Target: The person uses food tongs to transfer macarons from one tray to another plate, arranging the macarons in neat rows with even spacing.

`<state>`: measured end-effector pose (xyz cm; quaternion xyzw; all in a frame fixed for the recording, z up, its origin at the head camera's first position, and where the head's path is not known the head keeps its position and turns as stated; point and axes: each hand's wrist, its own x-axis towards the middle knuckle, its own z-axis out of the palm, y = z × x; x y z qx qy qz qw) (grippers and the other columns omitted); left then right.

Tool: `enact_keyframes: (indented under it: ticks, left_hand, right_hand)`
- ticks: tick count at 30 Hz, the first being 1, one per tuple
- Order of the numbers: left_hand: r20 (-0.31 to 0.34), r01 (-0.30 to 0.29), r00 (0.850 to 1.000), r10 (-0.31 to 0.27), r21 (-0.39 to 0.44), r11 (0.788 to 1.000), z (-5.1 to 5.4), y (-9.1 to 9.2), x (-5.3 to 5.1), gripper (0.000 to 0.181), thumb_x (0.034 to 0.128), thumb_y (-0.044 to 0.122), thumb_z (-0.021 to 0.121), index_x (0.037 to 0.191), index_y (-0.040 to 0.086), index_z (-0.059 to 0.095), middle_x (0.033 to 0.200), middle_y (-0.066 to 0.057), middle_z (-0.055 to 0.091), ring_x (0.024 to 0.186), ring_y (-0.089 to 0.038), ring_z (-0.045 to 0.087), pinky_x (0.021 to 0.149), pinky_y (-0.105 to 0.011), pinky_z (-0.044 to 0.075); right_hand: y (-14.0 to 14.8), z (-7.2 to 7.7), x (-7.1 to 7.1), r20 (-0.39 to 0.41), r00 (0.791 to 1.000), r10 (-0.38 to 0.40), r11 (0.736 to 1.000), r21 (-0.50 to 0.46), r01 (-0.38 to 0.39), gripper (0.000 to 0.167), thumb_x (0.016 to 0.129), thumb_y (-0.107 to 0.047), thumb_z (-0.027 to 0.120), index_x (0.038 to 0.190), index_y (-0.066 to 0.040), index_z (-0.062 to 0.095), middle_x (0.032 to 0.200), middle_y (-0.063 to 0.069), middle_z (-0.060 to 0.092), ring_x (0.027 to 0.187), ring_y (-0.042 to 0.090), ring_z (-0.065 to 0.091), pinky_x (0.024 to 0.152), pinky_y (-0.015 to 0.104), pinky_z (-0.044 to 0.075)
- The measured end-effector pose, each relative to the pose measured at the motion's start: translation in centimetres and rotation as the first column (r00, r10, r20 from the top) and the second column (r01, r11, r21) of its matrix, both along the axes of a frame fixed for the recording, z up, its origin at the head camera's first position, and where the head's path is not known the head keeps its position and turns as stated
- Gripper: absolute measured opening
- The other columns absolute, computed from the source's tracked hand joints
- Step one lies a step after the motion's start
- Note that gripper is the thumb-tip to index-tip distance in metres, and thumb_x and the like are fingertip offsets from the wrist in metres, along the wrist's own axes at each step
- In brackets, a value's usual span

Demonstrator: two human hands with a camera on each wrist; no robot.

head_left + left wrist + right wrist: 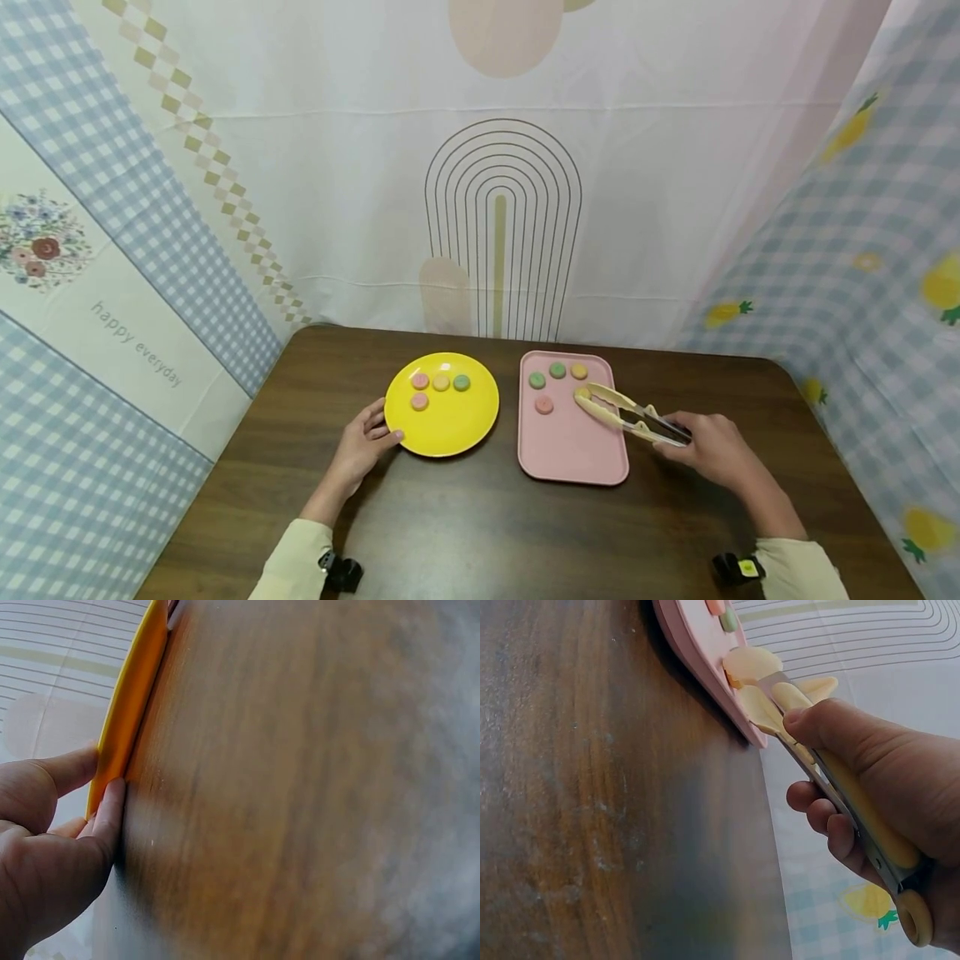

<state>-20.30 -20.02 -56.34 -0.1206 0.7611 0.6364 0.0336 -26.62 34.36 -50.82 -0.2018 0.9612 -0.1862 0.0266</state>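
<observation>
My left hand [363,446] holds the near left rim of a yellow plate [450,429], thumb above and fingers against its side and underside in the left wrist view. On the plate lie two pink macaron-like discs [420,381], a yellow one [441,382] and a green one [461,382]. A pair of cream-tipped tongs [637,421] is gripped in my right hand [712,448]. Its tips stand either side of a yellow disc [582,392] on the pink tray [573,454]; whether they squeeze it I cannot tell.
Also on the tray are two green discs [557,370], another yellow disc [579,371] and a pink disc [543,404]. Plate and tray stand side by side on a dark wooden table [495,533]. A patterned cloth [337,208] hangs behind the table's far edge.
</observation>
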Motion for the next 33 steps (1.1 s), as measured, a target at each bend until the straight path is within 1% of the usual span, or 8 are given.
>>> enact_keyframes:
  ticks: [10,16,20,25,29,33]
  left_hand:
    - [0.001,0.007,1.000,-0.007,0.002,1.000,-0.2,0.1,-0.1,0.076,0.0959,0.007,0.072,0.160,0.004,0.030,0.154,-0.024,0.044,0.133,-0.038,0.053,0.093,-0.029,0.056]
    - [-0.003,0.006,1.000,-0.006,-0.002,1.000,-0.2,0.0,-0.1,0.076,0.0956,0.007,0.072,0.159,0.005,0.030,0.154,-0.024,0.045,0.132,-0.037,0.055,0.092,-0.026,0.056]
    - [0.000,0.003,1.000,-0.003,-0.009,1.000,-0.2,-0.1,-0.1,0.076,0.0962,0.008,0.072,0.160,0.005,0.030,0.154,-0.023,0.045,0.131,-0.036,0.056,0.093,-0.028,0.056]
    - [0.005,0.001,1.000,-0.001,-0.017,1.000,-0.1,-0.1,-0.1,0.076,0.0962,0.008,0.072,0.160,0.005,0.030,0.154,-0.023,0.045,0.132,-0.036,0.055,0.095,-0.029,0.056]
    - [0.008,-0.006,1.000,0.007,-0.017,1.000,0.0,-0.1,0.0,0.076,0.0958,0.006,0.071,0.160,0.005,0.030,0.154,-0.023,0.045,0.132,-0.036,0.055,0.094,-0.030,0.056]
    - [0.010,-0.001,1.000,0.001,-0.018,1.000,0.0,0.0,0.0,0.076,0.0960,0.007,0.072,0.160,0.006,0.030,0.154,-0.023,0.045,0.133,-0.036,0.054,0.095,-0.030,0.055]
  right_hand:
    - [0.3,-0.3,0.6,-0.041,0.999,-0.008,1.000,0.006,0.008,0.047,0.085,-0.036,0.084,0.114,0.000,0.073,0.082,0.001,0.070,0.061,0.009,0.050,0.055,0.030,0.043]
    - [0.2,-0.6,0.9,-0.079,0.997,-0.013,1.000,-0.027,0.011,0.045,0.085,-0.034,0.084,0.113,0.000,0.073,0.078,0.000,0.069,0.060,0.008,0.050,0.053,0.029,0.042]
    - [-0.3,-0.7,1.1,-0.119,0.993,0.006,0.999,-0.045,-0.012,0.043,0.084,-0.031,0.085,0.112,-0.001,0.073,0.075,-0.003,0.067,0.058,0.006,0.049,0.053,0.028,0.042]
    - [-1.5,-0.5,1.0,-0.168,0.985,0.046,0.998,-0.045,-0.054,0.042,0.083,-0.030,0.085,0.111,0.000,0.074,0.073,-0.004,0.067,0.058,0.004,0.049,0.053,0.028,0.043]
    - [-3.3,0.0,0.7,-0.164,0.984,0.066,0.995,-0.067,-0.078,0.041,0.084,-0.029,0.085,0.111,0.000,0.074,0.077,-0.003,0.068,0.060,0.003,0.051,0.053,0.027,0.044]
    - [-5.6,0.8,0.2,-0.168,0.981,0.101,0.988,-0.097,-0.118,0.038,0.084,-0.028,0.085,0.110,-0.001,0.074,0.074,-0.005,0.065,0.059,0.003,0.049,0.053,0.025,0.043]
